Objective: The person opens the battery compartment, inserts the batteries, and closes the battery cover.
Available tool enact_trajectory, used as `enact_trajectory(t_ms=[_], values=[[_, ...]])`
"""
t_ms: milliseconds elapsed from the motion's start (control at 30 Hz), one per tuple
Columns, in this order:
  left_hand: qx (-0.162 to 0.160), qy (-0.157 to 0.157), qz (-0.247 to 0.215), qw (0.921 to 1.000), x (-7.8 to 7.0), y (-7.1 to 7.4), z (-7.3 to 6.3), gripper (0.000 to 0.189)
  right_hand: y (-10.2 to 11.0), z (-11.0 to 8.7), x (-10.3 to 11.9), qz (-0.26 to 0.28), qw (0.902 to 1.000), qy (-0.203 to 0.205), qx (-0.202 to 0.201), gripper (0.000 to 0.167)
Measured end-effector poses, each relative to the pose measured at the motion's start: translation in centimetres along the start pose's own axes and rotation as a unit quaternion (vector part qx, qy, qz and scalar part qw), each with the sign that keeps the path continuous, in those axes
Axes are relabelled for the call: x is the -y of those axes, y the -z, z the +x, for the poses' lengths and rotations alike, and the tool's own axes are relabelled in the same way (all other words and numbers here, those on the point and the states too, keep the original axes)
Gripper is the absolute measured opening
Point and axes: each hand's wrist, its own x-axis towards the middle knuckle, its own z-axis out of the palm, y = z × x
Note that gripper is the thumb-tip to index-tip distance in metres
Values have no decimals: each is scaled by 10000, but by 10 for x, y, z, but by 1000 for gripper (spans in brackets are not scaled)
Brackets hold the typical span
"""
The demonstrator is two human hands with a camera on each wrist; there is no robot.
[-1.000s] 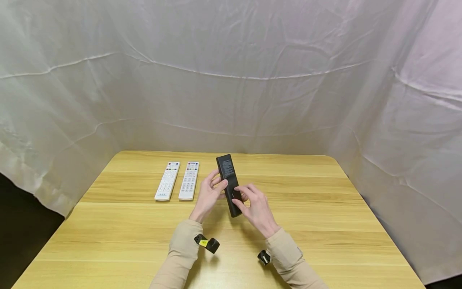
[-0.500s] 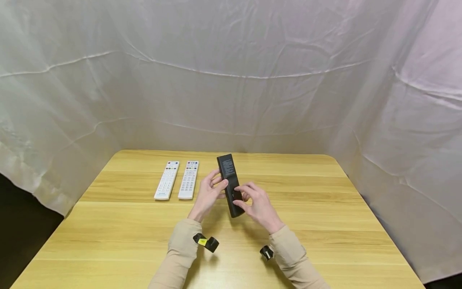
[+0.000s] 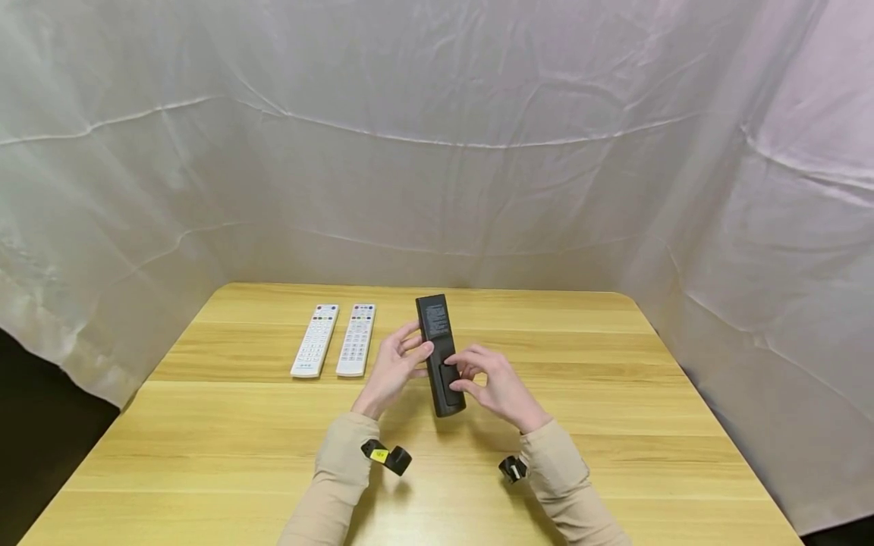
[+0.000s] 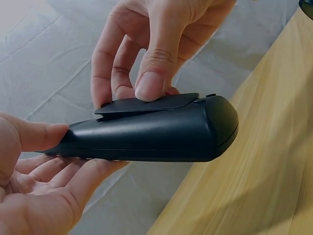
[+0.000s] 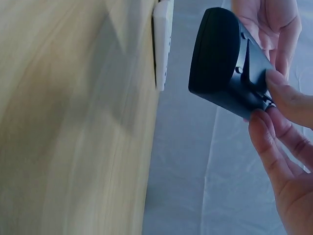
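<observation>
A black remote control [image 3: 435,322] is held above the table, its back with a printed label facing up. My left hand [image 3: 394,366] grips it from the left, thumb on top and fingers beneath. On the lower back, my right hand [image 3: 497,385] pinches the battery cover [image 4: 156,104] between thumb and fingers. Seen from the left wrist, one end of this cover stands raised off the remote's body, leaving a thin gap. The right wrist view shows the cover tilted away from the back, with the right thumb lying on it. The inside of the battery compartment is hidden.
Two white remote controls [image 3: 315,341] [image 3: 356,340] lie side by side, buttons up, left of the hands on the wooden table [image 3: 580,364]. A pale cloth curtain [image 3: 437,152] hangs behind the table and along its sides. Black cameras are strapped to both wrists.
The battery cover's outline has come into view on the remote's back, slightly raised. The remote has shifted a little right and turned more upright; the right hand has moved slightly right.
</observation>
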Motion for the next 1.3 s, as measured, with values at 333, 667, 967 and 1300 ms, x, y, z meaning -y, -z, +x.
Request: enact_trajectory(t_ms=[333, 667, 967, 1300], values=[[118, 53, 15, 9999, -2, 2, -1, 54, -2, 0, -2, 139, 9997, 188, -105, 32], [110, 136, 60, 9998, 0, 1, -1, 59, 1, -1, -1, -54, 9996, 262, -101, 32], [291, 25, -272, 9992, 1, 3, 0, 55, -2, 0, -2, -346, 9959, 767, -331, 30], [134, -16, -316, 9994, 1, 3, 0, 55, -8, 0, -7, -894, 9796, 1648, -718, 32]])
